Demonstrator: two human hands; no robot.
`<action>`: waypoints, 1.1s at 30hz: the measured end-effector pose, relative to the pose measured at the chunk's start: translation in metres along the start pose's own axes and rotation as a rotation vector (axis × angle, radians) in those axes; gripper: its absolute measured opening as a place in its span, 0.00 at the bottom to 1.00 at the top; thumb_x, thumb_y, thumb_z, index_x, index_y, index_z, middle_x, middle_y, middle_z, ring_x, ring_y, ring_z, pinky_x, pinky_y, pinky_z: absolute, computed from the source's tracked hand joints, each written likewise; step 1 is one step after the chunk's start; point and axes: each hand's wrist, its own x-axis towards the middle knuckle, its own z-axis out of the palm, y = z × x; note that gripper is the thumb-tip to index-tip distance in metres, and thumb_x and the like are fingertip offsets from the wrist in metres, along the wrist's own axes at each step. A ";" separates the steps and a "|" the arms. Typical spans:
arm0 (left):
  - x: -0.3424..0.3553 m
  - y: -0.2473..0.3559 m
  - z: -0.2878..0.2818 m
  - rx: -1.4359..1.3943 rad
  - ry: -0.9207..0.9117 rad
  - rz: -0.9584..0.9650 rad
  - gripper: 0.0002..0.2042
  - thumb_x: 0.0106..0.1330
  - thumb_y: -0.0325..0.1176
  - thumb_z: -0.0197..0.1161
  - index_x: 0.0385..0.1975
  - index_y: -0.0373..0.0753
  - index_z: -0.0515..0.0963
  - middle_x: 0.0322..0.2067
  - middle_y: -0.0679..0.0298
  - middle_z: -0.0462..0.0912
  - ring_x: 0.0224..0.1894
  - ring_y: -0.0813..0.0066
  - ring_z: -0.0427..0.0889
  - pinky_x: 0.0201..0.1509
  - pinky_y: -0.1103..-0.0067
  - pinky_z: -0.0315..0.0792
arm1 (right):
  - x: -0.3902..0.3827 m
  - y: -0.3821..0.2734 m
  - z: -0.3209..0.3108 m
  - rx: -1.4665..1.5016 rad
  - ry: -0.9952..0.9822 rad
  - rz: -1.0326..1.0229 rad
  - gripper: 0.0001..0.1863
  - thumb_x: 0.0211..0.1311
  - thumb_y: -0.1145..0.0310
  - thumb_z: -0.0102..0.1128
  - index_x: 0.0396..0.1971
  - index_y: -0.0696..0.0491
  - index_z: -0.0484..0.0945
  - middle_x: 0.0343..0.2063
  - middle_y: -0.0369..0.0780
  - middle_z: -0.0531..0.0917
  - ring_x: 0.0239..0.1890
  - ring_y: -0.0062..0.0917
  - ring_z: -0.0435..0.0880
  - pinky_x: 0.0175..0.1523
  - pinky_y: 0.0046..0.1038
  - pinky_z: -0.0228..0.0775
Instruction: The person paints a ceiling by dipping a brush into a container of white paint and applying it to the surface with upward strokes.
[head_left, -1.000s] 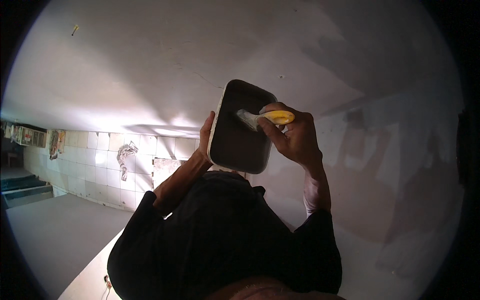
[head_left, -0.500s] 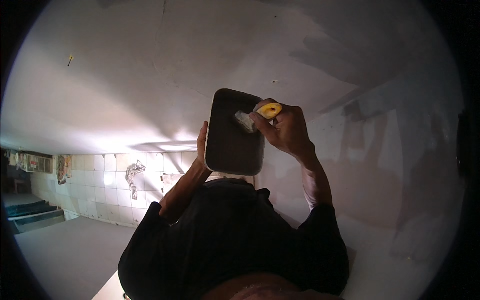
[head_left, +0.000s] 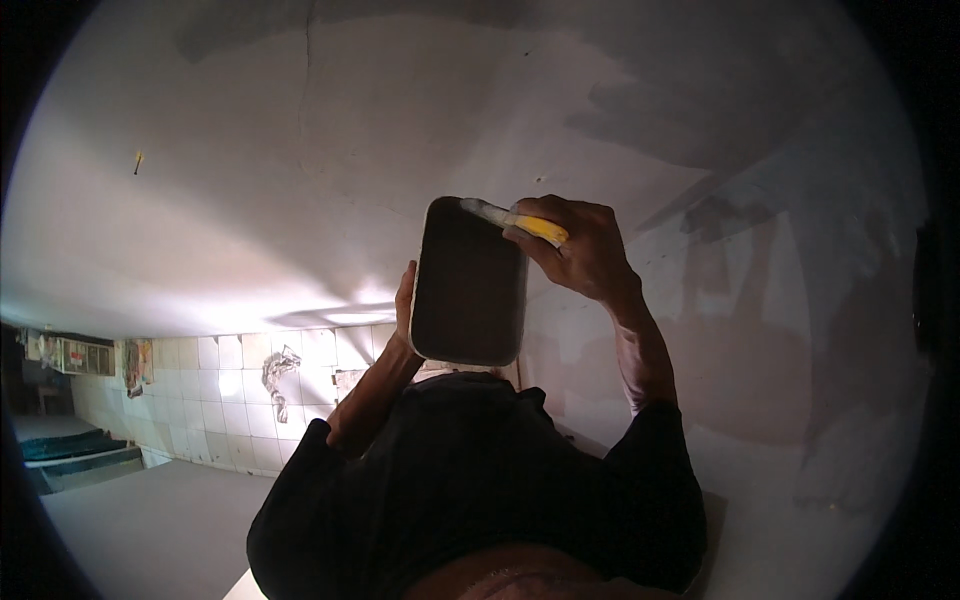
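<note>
My left hand (head_left: 405, 300) grips the left side of a rectangular tray (head_left: 468, 310) with rounded corners, a pale rim and a dark inside. Most of its fingers are hidden behind the tray. My right hand (head_left: 585, 245) is closed round the yellow handle of a paintbrush (head_left: 542, 228), over the tray's upper right side. The brush's pale, coated head points left and lies by the tray's far edge. Whether the bristles touch the rim, I cannot tell. What the tray contains is too dark to make out.
A pale wall (head_left: 230, 200) with a small yellow-and-dark peg (head_left: 138, 162) rises ahead. Another wall (head_left: 740, 370) with shadows stands at my right. On the left are white tiles (head_left: 235, 385), a crumpled pale sheet (head_left: 280, 372) and a crate-like box (head_left: 85, 357).
The paintbrush has turned and its head has moved up and left, from over the tray's middle to the far edge. The tray sits slightly lower in view, still in my left hand.
</note>
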 end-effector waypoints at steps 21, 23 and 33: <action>0.005 0.008 -0.004 0.010 0.139 0.040 0.31 0.71 0.59 0.42 0.62 0.40 0.67 0.57 0.55 0.74 0.56 0.59 0.76 0.62 0.62 0.71 | -0.021 -0.033 0.021 0.694 0.297 0.409 0.12 0.64 0.65 0.63 0.36 0.61 0.79 0.29 0.43 0.85 0.28 0.23 0.87 0.33 0.24 0.83; 0.002 0.010 -0.019 -0.033 0.071 0.033 0.30 0.72 0.58 0.41 0.62 0.41 0.68 0.57 0.56 0.75 0.57 0.60 0.76 0.62 0.63 0.71 | -0.017 -0.022 0.012 0.651 0.298 0.363 0.11 0.64 0.67 0.64 0.36 0.61 0.80 0.30 0.43 0.85 0.29 0.23 0.87 0.35 0.23 0.82; 0.005 0.011 -0.022 0.060 0.027 0.065 0.27 0.75 0.54 0.37 0.61 0.42 0.69 0.56 0.56 0.75 0.56 0.62 0.76 0.62 0.64 0.70 | -0.012 0.001 0.007 0.183 0.158 0.109 0.12 0.57 0.70 0.70 0.39 0.57 0.81 0.29 0.41 0.86 0.25 0.26 0.85 0.32 0.23 0.77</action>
